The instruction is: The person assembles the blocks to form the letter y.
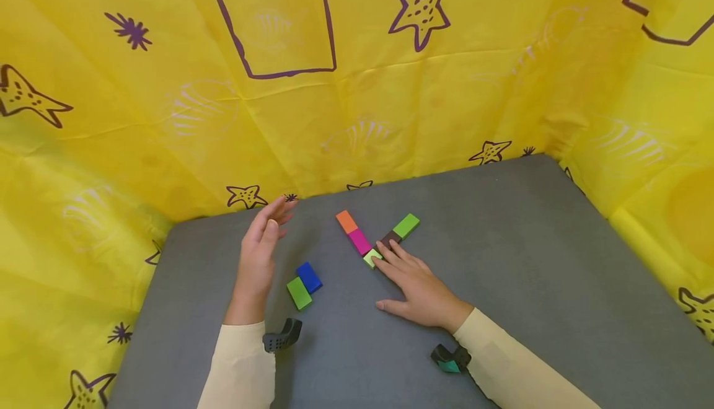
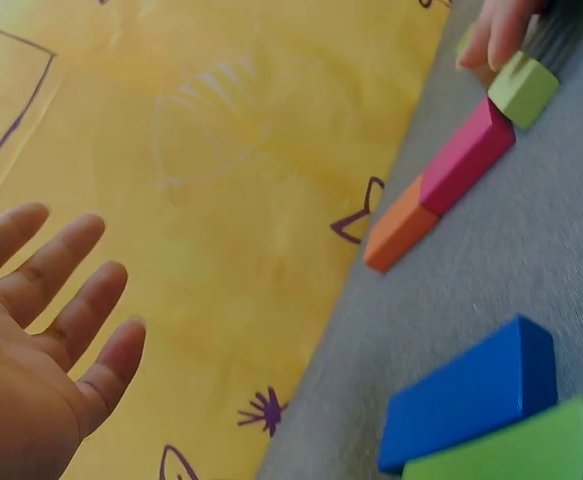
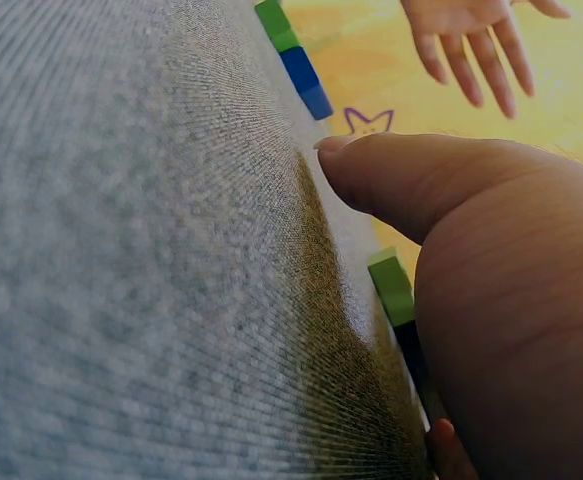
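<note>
My right hand (image 1: 419, 286) lies low over the V of blocks with its fingers extended, fingertips at the light green block (image 1: 370, 260) and the dark brown block (image 1: 388, 239). One arm of the V runs through a magenta block (image 1: 359, 242) to an orange block (image 1: 346, 222). The other goes from the brown block to a green block (image 1: 407, 225). Part of the brown block is hidden under the fingers. My left hand (image 1: 259, 260) is raised above the table, fingers spread and holding nothing, as the left wrist view shows.
Between my left forearm and the V, a blue block (image 1: 309, 277) and another green block (image 1: 299, 294) lie side by side on the grey table (image 1: 513, 260). Yellow cloth (image 1: 301, 130) with purple drawings rises along the table's back and sides.
</note>
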A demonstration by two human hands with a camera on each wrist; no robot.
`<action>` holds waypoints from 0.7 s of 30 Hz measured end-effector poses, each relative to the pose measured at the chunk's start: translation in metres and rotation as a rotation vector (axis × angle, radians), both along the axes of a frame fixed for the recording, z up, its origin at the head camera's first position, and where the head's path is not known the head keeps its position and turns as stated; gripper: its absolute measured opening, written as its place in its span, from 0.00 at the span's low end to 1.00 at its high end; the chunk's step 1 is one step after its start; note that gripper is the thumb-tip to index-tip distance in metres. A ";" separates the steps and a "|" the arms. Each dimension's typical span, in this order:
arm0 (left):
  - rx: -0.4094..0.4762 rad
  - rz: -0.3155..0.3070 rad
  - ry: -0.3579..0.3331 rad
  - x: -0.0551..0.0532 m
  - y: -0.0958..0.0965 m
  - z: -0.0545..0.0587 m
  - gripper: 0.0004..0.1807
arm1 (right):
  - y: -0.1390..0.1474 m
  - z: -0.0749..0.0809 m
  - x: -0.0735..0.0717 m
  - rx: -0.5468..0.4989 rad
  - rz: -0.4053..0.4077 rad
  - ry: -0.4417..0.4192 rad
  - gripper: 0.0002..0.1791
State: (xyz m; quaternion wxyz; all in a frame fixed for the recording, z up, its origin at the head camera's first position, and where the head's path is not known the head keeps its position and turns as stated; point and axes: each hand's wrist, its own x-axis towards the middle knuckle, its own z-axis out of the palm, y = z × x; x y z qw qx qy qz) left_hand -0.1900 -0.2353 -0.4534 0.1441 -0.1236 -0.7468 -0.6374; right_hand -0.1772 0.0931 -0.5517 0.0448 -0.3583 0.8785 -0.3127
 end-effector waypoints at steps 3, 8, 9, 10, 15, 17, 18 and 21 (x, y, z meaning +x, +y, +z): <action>0.013 0.016 -0.007 0.007 -0.005 -0.003 0.25 | 0.000 -0.001 0.000 -0.001 -0.001 0.000 0.49; 0.063 0.009 0.003 0.016 -0.013 -0.009 0.27 | 0.000 0.000 0.000 0.009 -0.003 0.009 0.48; 0.074 0.001 0.009 0.017 -0.014 -0.010 0.28 | 0.000 0.000 0.000 0.011 -0.003 0.011 0.48; 0.085 -0.005 0.014 0.019 -0.015 -0.012 0.29 | 0.000 0.000 0.000 0.013 -0.002 0.012 0.48; 0.148 -0.037 0.040 0.025 -0.019 -0.020 0.31 | 0.001 0.000 0.000 0.021 -0.001 0.007 0.48; 0.171 -0.036 0.036 0.027 -0.021 -0.025 0.31 | 0.000 0.000 0.000 0.023 -0.003 0.002 0.48; 0.179 -0.031 0.030 0.028 -0.022 -0.028 0.31 | 0.000 0.000 0.000 0.025 -0.004 0.001 0.48; 0.171 -0.001 -0.008 0.030 -0.024 -0.039 0.32 | 0.000 0.001 0.000 0.026 -0.006 -0.002 0.49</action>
